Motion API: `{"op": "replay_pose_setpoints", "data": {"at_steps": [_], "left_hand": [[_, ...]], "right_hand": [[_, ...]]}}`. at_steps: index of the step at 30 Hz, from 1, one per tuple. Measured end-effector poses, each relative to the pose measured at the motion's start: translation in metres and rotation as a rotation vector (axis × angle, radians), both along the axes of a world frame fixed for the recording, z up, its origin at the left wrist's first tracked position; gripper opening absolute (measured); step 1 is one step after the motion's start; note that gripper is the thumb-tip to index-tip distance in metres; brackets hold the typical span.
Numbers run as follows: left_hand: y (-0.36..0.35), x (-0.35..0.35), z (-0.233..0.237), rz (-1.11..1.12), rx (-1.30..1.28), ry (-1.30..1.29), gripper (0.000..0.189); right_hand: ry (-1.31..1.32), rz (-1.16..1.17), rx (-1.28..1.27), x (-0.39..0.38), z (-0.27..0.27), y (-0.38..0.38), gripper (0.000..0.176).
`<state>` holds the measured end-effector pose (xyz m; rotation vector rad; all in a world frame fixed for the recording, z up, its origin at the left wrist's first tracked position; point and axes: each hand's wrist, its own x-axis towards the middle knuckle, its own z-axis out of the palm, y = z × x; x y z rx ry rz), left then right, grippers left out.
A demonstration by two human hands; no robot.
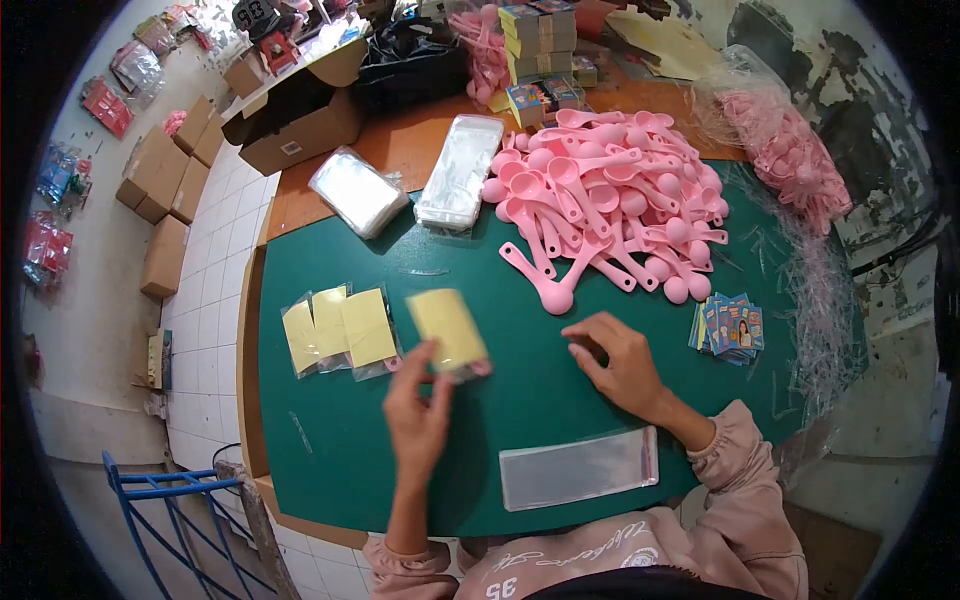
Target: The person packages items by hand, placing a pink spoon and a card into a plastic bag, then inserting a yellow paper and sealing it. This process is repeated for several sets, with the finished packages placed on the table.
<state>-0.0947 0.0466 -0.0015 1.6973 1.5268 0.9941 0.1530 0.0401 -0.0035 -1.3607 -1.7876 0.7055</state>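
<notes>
My left hand point(418, 400) is closed on a clear packet with a yellow card point(445, 325), blurred by motion; a bit of pink shows at its lower corner. Just left of it lie several similar yellow-card packets point(368, 328), overlapping on the green tabletop. Over the middle of the table, my right hand point(618, 365) is loosely curled, thumb and index finger apart, with nothing visible in it. Nearest to it are a pink measuring spoon point(555, 295) and the big heap of pink spoons point(610, 190). A stack of clear plastic bags point(575, 472) lies near my body.
Small printed cards point(735, 328) sit at the right beside plastic scraps point(822, 290). At the back are two stacks of clear bags point(460, 170), banded card bundles point(540, 50), an open carton point(300, 120) and a bag of pink spoons point(780, 140). A blue trolley point(180, 480) stands left.
</notes>
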Motion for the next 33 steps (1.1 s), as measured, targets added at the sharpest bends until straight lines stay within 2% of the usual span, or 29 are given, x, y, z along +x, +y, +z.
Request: {"op": "replay_pose_setpoints", "data": {"at_steps": [2, 3, 4, 5, 6, 8, 9, 11, 13, 17, 18, 20, 22, 24, 25, 26, 27, 28, 29, 30, 32, 33], "left_hand": [[0.009, -0.026, 0.0, 0.115, 0.065, 0.279, 0.038], [0.013, -0.034, -0.002, 0.112, 0.066, 0.279, 0.038], [0.018, -0.04, -0.004, 0.127, 0.153, 0.577, 0.039], [0.021, -0.043, -0.003, 0.144, 0.241, 0.875, 0.041], [0.025, -0.043, 0.0, 0.147, 0.242, 0.878, 0.041], [0.034, -0.043, 0.007, 0.04, 0.008, 0.938, 0.046], [0.04, -0.053, 0.0, 0.009, -0.072, 0.907, 0.052], [0.044, -0.072, -0.01, 0.025, -0.034, 0.91, 0.055], [0.05, -0.095, -0.019, 0.075, -0.015, 0.93, 0.06], [0.067, -0.159, -0.025, 0.251, -0.093, 0.899, 0.056], [0.07, -0.169, -0.023, 0.288, -0.12, 0.893, 0.055], [0.083, -0.203, -0.033, 0.333, -0.051, 0.894, 0.053], [0.11, -0.269, -0.069, 0.259, 0.187, 0.772, 0.052], [0.123, -0.298, -0.071, 0.277, -0.013, 0.725, 0.055], [0.126, -0.308, -0.07, 0.323, -0.169, 0.775, 0.062], [0.128, -0.315, -0.071, 0.319, -0.169, 0.776, 0.062], [0.128, -0.313, -0.068, 0.423, -0.22, 0.794, 0.066], [0.127, -0.311, -0.068, 0.526, -0.273, 0.811, 0.07], [0.126, -0.308, -0.068, 0.749, -0.218, 0.774, 0.07], [0.121, -0.289, -0.06, 0.745, -0.223, 0.778, 0.07], [0.112, -0.242, -0.042, 0.607, 0.25, 0.706, 0.052], [0.098, -0.195, -0.021, 0.435, 0.323, 0.684, 0.04]], "right_hand": [[-0.029, -0.013, -0.014, 0.003, 0.009, 0.01, 0.02], [-0.152, 0.018, 0.134, 0.003, 0.009, 0.021, 0.019], [-0.274, 0.052, 0.282, 0.001, 0.008, 0.031, 0.019], [-0.272, 0.054, 0.284, -0.002, 0.007, 0.043, 0.019], [-0.335, 0.079, 0.312, -0.007, 0.005, 0.057, 0.019], [-0.397, 0.103, 0.347, -0.018, -0.01, 0.074, 0.02], [-0.47, 0.06, 0.347, -0.024, -0.022, 0.081, 0.02], [-0.542, 0.013, 0.351, -0.027, -0.026, 0.084, 0.021], [-0.452, 0.077, 0.24, -0.027, -0.025, 0.08, 0.022], [-0.422, 0.105, 0.157, -0.016, -0.01, 0.067, 0.021], [-0.348, 0.144, 0.1, -0.012, -0.006, 0.062, 0.02], [-0.272, 0.179, 0.042, -0.003, 0.008, 0.051, 0.019], [-0.125, 0.219, 0.027, 0.008, 0.027, 0.037, 0.013], [-0.084, 0.214, 0.025, 0.024, 0.034, 0.025, 0.011], [0.028, 0.214, -0.004, 0.032, 0.038, 0.017, 0.009], [0.14, 0.212, -0.032, 0.04, 0.039, 0.01, 0.01], [0.141, 0.208, -0.034, 0.049, 0.039, 0.004, 0.01], [0.26, 0.148, -0.097, 0.057, 0.037, -0.003, 0.009], [0.379, 0.089, -0.16, 0.064, 0.036, -0.01, 0.008], [0.381, 0.086, -0.167, 0.07, 0.038, -0.018, 0.008], [0.372, -0.061, -0.384, 0.08, 0.045, -0.03, 0.013], [0.42, -0.046, -0.401, 0.082, 0.046, -0.034, 0.017]]}}
